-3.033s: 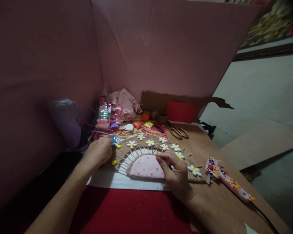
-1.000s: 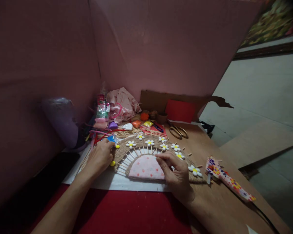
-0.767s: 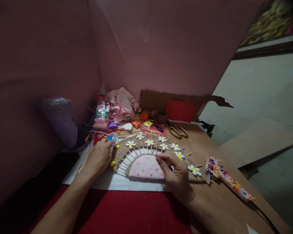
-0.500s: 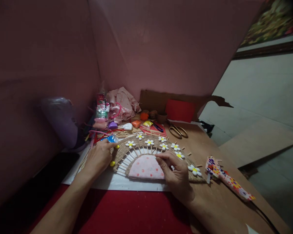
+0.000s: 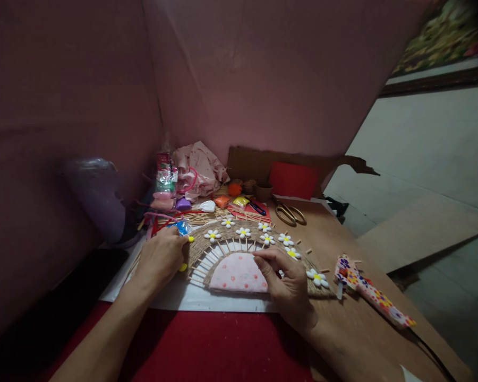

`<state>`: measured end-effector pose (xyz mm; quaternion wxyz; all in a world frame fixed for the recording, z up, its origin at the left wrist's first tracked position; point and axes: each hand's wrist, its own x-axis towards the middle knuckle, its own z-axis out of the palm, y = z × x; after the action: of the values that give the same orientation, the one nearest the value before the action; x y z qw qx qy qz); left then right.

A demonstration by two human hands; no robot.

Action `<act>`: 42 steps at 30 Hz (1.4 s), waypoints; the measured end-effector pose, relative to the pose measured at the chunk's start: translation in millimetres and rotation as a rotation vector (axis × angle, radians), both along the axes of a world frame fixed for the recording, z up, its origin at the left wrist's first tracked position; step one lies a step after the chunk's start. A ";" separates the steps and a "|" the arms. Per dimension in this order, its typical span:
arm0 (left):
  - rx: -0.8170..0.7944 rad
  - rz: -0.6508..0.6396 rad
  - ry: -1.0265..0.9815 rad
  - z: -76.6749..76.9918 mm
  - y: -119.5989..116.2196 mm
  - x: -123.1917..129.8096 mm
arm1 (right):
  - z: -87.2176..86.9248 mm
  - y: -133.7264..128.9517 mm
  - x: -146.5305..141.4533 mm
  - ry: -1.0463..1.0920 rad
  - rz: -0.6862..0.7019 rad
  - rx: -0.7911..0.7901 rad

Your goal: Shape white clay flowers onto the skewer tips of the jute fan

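A fan-shaped piece [image 5: 207, 228] of wound twine over thin sticks lies on white paper, its half-round centre [image 5: 231, 273] covered in pink dotted cloth. Several white flowers [image 5: 212, 235] with yellow middles dot its band. At its left end, my left hand [image 5: 163, 257] has its fingers bent down beside a yellow dot [image 5: 190, 239]; whatever the fingertips hold, if anything, is hidden. A second yellow dot [image 5: 182, 267] shows by the knuckles. Over the right part of the cloth, my right hand [image 5: 284, 281] has thumb and forefinger pinched together, with something too small to name.
Bronze-handled scissors [image 5: 290, 213] lie behind on a brown board [image 5: 342, 329]. A flower-patterned glue gun [image 5: 370, 289] with a cord lies at the right. Packets of coloured clay [image 5: 222, 201], crumpled pink cloth [image 5: 201, 170] and a red card [image 5: 293, 179] are at the back.
My left hand has shifted slightly left, and its fingers have drawn in from a pointing pose near the upper yellow dot. My right hand looks unchanged.
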<state>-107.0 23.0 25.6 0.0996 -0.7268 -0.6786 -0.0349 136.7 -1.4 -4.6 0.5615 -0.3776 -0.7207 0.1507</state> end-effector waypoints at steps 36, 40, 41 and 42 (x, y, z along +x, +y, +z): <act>-0.645 -0.179 -2.050 -8.6 -19.5 77.5 | 5.0 -2.6 -3.5 -0.085 0.169 0.021; -0.665 -0.283 -1.956 -9.8 -21.2 77.0 | 2.6 -2.5 -3.5 -0.056 0.151 0.023; -0.666 -0.289 -1.946 -10.6 -21.0 76.7 | 2.4 -2.6 -3.5 -0.054 0.140 0.026; -0.667 -0.289 -1.943 -11.6 -20.7 76.4 | 2.4 -2.7 -3.6 -0.057 0.135 0.030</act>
<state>-30.6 2.3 13.9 -0.7020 -0.4506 -0.3478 -0.4280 133.2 -4.1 -2.3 0.5347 -0.3237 -0.7626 0.1667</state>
